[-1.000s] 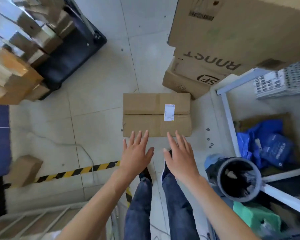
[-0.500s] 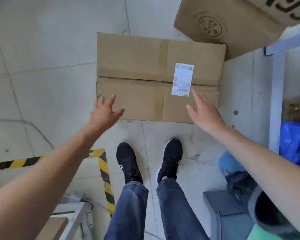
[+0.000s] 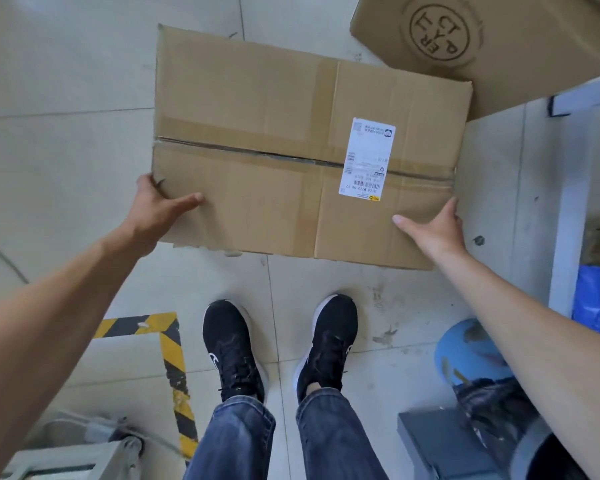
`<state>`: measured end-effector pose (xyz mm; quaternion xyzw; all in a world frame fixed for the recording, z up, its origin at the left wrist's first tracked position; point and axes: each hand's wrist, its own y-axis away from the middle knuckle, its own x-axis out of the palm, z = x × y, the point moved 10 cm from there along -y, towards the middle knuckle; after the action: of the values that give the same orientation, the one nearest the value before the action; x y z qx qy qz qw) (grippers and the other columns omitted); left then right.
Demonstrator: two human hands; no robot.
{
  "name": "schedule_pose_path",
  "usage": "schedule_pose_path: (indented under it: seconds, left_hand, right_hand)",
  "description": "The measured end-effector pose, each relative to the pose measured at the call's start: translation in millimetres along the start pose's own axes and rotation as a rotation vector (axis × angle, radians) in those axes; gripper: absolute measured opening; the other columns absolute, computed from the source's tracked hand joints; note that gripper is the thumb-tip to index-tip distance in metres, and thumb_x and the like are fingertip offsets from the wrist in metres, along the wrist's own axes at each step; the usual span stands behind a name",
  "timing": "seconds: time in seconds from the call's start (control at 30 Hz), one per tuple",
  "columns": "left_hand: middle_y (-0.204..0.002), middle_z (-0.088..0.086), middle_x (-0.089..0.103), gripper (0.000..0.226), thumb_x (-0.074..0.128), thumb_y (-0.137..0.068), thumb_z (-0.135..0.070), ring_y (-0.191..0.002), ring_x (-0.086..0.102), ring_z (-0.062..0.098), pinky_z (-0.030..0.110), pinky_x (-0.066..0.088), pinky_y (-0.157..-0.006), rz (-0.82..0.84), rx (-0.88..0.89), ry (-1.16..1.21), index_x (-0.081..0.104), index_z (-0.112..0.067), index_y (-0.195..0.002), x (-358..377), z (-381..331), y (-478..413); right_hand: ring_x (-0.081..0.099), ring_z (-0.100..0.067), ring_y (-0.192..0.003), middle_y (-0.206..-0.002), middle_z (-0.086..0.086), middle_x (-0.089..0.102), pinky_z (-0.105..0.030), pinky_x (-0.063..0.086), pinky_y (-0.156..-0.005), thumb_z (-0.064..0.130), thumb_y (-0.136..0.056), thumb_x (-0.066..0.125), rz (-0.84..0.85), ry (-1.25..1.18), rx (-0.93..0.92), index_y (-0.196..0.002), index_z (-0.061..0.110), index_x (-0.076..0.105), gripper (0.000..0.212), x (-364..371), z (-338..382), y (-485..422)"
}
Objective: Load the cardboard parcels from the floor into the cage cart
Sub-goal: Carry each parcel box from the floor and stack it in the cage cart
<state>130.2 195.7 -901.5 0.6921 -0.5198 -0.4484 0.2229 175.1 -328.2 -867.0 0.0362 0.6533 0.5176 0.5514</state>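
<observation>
- The left hand (image 3: 156, 209) grips the near-left corner of the cardboard parcel (image 3: 257, 109), thumb flat on top and fingers hidden round the side.
- The right hand (image 3: 433, 226) clasps the near-right edge the same way.
- The parcel sits on the tiled floor (image 3: 66, 81), just beyond the shoes (image 3: 232, 351); whether it has left the ground is unclear.
- This looks like the pick-up step. The next move calls for an even two-handed lift, then a turn towards the cage cart, which is not clearly in view.
</observation>
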Motion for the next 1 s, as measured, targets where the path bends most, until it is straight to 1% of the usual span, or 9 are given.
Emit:
schedule_pose_path:
  seconds: [0.13, 0.2, 0.37, 0.5, 0.6, 0.77, 0.87, 0.93, 1.0]
  left_hand:
    - [-0.122, 0.001, 0.055, 0.081, 0.087, -0.072, -0.031, -0.097, 0.056, 0.011, 0.021, 0.044, -0.07, -0.032, -0.025, 0.005, 0.039, -0.012, -0.135, -17.4, -10.8, 26.3]
    - [-0.121, 0.001, 0.056, 0.079, 0.086, -0.074, -0.029, -0.094, 0.056, 0.012, 0.021, 0.042, -0.068, -0.056, -0.043, 0.021, 0.04, -0.013, -0.136, -30.9, -18.6, 51.7]
    - [-0.121, 0.002, 0.06, 0.071, 0.087, -0.073, -0.022, -0.101, 0.06, 0.016, 0.025, 0.046, -0.074, -0.123, -0.076, 0.128, 0.045, -0.019, -0.131, -87.9, -40.6, 145.7]
    - [-0.122, -0.001, 0.062, 0.075, 0.085, -0.075, -0.026, -0.104, 0.062, 0.016, 0.037, 0.05, -0.09, -0.194, -0.088, 0.181, 0.044, -0.02, -0.138, -158.5, -68.8, 242.4]
    - [-0.121, 0.002, 0.064, 0.067, 0.083, -0.079, -0.021, -0.105, 0.064, 0.016, 0.026, 0.049, -0.083, -0.248, -0.098, 0.231, 0.047, -0.015, -0.135, -214.4, -89.4, 323.8]
    - [-0.109, -0.005, 0.066, 0.054, 0.084, -0.077, -0.023, -0.108, 0.065, 0.021, 0.03, 0.047, -0.088, -0.376, -0.076, 0.284, 0.052, -0.023, -0.121, -305.4, -134.6, 455.9]
    - [-0.116, 0.0, 0.064, 0.062, 0.084, -0.072, -0.03, -0.11, 0.063, 0.023, 0.037, 0.047, -0.095, -0.487, -0.026, 0.279, 0.053, -0.023, -0.125, -359.6, -171.0, 528.2]
    - [-0.123, 0.003, 0.063, 0.071, 0.082, -0.069, -0.04, -0.109, 0.061, 0.023, 0.043, 0.047, -0.1, -0.557, -0.001, 0.264, 0.051, -0.02, -0.13, -392.6, -195.2, 574.3]
    - [-0.127, 0.003, 0.063, 0.077, 0.08, -0.069, -0.047, -0.107, 0.061, 0.022, 0.044, 0.047, -0.098, -0.644, -0.002, 0.244, 0.049, -0.02, -0.135, -421.8, -213.5, 619.6]
  right_hand:
    - [0.029, -0.032, -0.145, -0.161, -0.014, 0.021, -0.042, 0.028, -0.113, 0.056, -0.072, 0.081, -0.054, -0.048, 0.028, -0.159, 0.013, 0.004, 0.123, -22.1, 1.2, 28.6]
    - [0.03, -0.033, -0.145, -0.16, -0.015, 0.026, -0.043, 0.029, -0.114, 0.052, -0.072, 0.082, -0.073, -0.062, 0.034, -0.158, 0.01, 0.011, 0.119, -39.0, 4.0, 54.4]
    - [0.029, -0.036, -0.145, -0.16, -0.016, 0.027, -0.049, 0.029, -0.114, 0.049, -0.075, 0.081, -0.117, -0.095, 0.044, -0.157, 0.008, 0.015, 0.113, -99.0, 23.0, 146.0]
    - [0.029, -0.035, -0.142, -0.156, -0.013, 0.033, -0.055, 0.032, -0.109, 0.05, -0.074, 0.08, -0.119, -0.072, -0.052, -0.153, 0.009, 0.026, 0.104, -168.7, 68.0, 230.9]
    - [0.033, -0.033, -0.137, -0.149, -0.011, 0.039, -0.05, 0.037, -0.104, 0.049, -0.071, 0.082, -0.108, -0.073, -0.18, -0.147, 0.01, 0.035, 0.097, -225.2, 115.7, 299.1]
    - [0.036, -0.031, -0.133, -0.143, -0.012, 0.041, -0.044, 0.037, -0.103, 0.047, -0.071, 0.083, -0.038, -0.11, -0.331, -0.144, 0.012, 0.036, 0.094, -301.6, 189.0, 412.1]
    - [0.042, -0.031, -0.131, -0.143, -0.013, 0.042, -0.042, 0.038, -0.105, 0.047, -0.071, 0.084, -0.004, -0.102, -0.42, -0.145, 0.012, 0.035, 0.095, -338.4, 224.0, 470.3]
    - [0.047, -0.029, -0.128, -0.142, -0.012, 0.044, -0.039, 0.041, -0.099, 0.047, -0.07, 0.084, 0.023, -0.111, -0.47, -0.144, 0.012, 0.035, 0.096, -358.5, 244.7, 505.1]
    - [0.051, -0.028, -0.126, -0.142, -0.009, 0.049, -0.039, 0.043, -0.097, 0.049, -0.068, 0.084, 0.043, -0.114, -0.524, -0.144, 0.01, 0.036, 0.097, -373.9, 265.5, 536.3]
